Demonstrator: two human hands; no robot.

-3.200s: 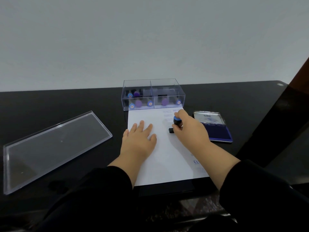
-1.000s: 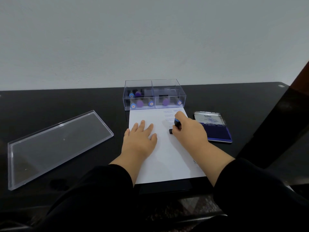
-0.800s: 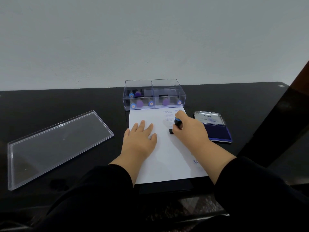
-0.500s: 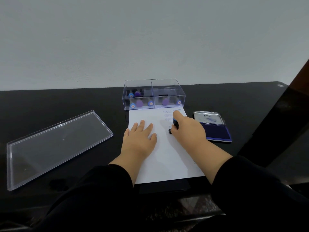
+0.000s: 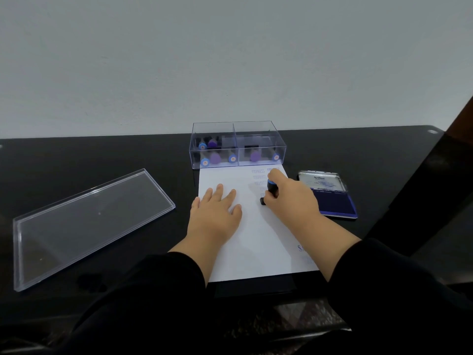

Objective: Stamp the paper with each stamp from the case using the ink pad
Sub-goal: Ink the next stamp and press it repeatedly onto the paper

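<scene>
Head | right hand grips stamp near paper right edge | left hand flat

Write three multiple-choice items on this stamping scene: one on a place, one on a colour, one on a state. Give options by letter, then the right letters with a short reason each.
1. Where does the ink pad lie?
A. right of the paper
B. left of the paper
C. inside the case

2. What colour is the inked surface of the pad?
A. red
B. dark blue
C. green

3. What is the left hand doing?
A. gripping a stamp
B. lifting the clear lid
C. lying flat on the paper

Answers:
1 A: the pad sits on the black table beside the sheet's right edge, behind the right hand.
2 B: the open pad shows a dark blue face below its silvery lid.
3 C: its fingers are spread straight on the sheet, while the right hand holds the stamp against the paper.
</scene>
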